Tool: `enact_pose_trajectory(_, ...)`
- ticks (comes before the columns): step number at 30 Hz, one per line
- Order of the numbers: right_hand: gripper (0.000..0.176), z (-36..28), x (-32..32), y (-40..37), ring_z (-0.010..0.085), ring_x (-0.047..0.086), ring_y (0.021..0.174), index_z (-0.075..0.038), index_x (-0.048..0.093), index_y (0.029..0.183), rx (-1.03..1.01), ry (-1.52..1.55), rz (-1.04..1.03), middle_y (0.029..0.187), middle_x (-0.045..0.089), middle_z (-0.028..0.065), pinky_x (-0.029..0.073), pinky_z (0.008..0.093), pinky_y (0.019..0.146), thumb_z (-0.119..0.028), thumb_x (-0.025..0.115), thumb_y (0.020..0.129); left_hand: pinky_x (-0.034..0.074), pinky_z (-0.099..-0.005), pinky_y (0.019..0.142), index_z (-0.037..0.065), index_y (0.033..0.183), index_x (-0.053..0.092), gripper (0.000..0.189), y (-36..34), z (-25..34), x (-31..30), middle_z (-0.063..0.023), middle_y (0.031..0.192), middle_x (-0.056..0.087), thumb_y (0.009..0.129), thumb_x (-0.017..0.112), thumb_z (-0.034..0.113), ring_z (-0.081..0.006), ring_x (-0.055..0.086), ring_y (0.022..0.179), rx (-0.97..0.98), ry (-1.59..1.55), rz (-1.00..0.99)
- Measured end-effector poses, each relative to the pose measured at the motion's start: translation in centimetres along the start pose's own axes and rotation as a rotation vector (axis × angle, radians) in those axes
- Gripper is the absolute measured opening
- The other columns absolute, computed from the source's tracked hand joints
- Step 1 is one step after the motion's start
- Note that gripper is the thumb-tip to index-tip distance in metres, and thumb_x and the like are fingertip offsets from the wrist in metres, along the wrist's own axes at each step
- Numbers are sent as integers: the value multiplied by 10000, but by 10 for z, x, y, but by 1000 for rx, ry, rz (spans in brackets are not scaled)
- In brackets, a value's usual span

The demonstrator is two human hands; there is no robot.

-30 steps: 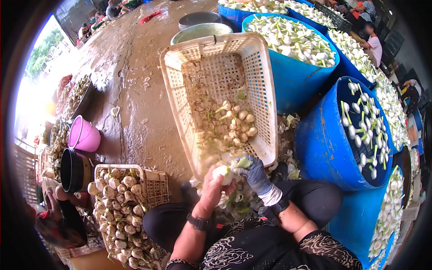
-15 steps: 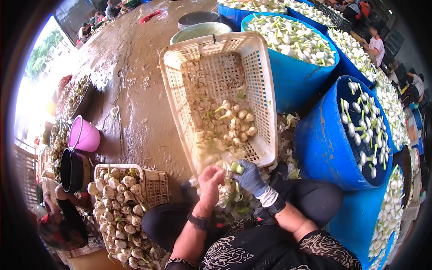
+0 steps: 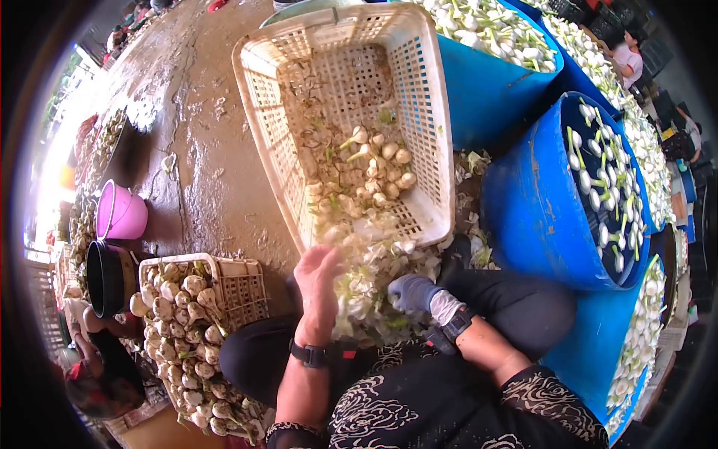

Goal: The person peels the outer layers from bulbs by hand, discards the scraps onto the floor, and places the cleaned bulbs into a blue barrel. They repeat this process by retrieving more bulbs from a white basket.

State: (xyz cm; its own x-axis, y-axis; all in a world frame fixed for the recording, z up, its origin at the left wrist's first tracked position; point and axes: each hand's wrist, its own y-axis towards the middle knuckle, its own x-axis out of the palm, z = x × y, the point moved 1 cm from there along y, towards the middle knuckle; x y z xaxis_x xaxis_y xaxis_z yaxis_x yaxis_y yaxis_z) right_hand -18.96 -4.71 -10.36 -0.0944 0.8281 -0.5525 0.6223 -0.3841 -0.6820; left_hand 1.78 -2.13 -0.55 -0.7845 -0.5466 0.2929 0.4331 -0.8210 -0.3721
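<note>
My bare left hand (image 3: 319,288) is raised by the near edge of the large white basket (image 3: 441,161), its fingers smeared by motion. To its right my right hand (image 3: 411,293), in a grey-blue glove, is closed; what it holds, if anything, is hidden. Between and below both hands lies a heap of pale peelings (image 3: 374,288). Inside the tilted basket are several whitish bulbs (image 3: 389,161), some with green stems, and brown scraps.
A crate of untrimmed bulbs (image 3: 183,322) stands at the left, near a pink bucket (image 3: 123,213) and a black bucket (image 3: 108,278). Blue barrels (image 3: 523,198) with white bulbs line the right. A person (image 3: 101,367) sits at the lower left; others are farther off.
The view has shifted, so the basket and barrels sit higher and further left. My hands have moved apart, and the pale green piece seen at my gloved hand no longer shows.
</note>
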Motion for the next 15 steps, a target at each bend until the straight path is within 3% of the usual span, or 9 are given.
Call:
enact_pose_trajectory(3,353,62,27,17,317,645,881,-78,655,975,316,309,232,929,673,149,499,395,776,-291,752,710,511,-233,621,27,927,606,113,-5,6,6,-41,818,635,852,668,86,-103,609,701,-11,-2,-31)
enact_pose_trajectory(4,381,69,33,14,325,641,911,-84,653,1014,303,257,367,953,671,153,499,399,794,-290,755,710,511,-233,621,27,927,606,113,-5,5,6,-41,818,635,852,668,86,-103,609,701,-21,4,-36)
enact_pose_trajectory(10,408,63,68,34,345,632,940,-139,641,1145,246,156,188,1022,661,176,496,411,839,-261,697,760,509,-231,647,35,909,611,79,-5,0,15,-39,821,646,860,653,81,-101,611,707,-95,52,-111)
enact_pose_trajectory(12,347,67,66,39,351,637,905,-131,659,1098,244,159,305,975,666,183,501,417,824,-260,669,776,511,-231,646,37,900,614,80,-2,-7,8,-33,803,646,859,658,91,-98,613,699,-82,103,-106)
enact_pose_trajectory(13,234,73,60,43,344,641,861,-132,679,999,246,132,250,927,673,156,510,415,775,-239,635,795,512,-231,644,38,898,616,83,-1,-10,5,-30,799,646,858,661,95,-98,615,700,-105,119,-102)
enact_pose_trajectory(15,191,71,38,37,307,651,799,-84,687,925,-4,385,350,869,676,152,513,382,733,-221,647,798,504,-230,628,28,898,623,111,3,-17,-1,-23,783,641,862,666,124,-93,607,693,-124,157,-105)
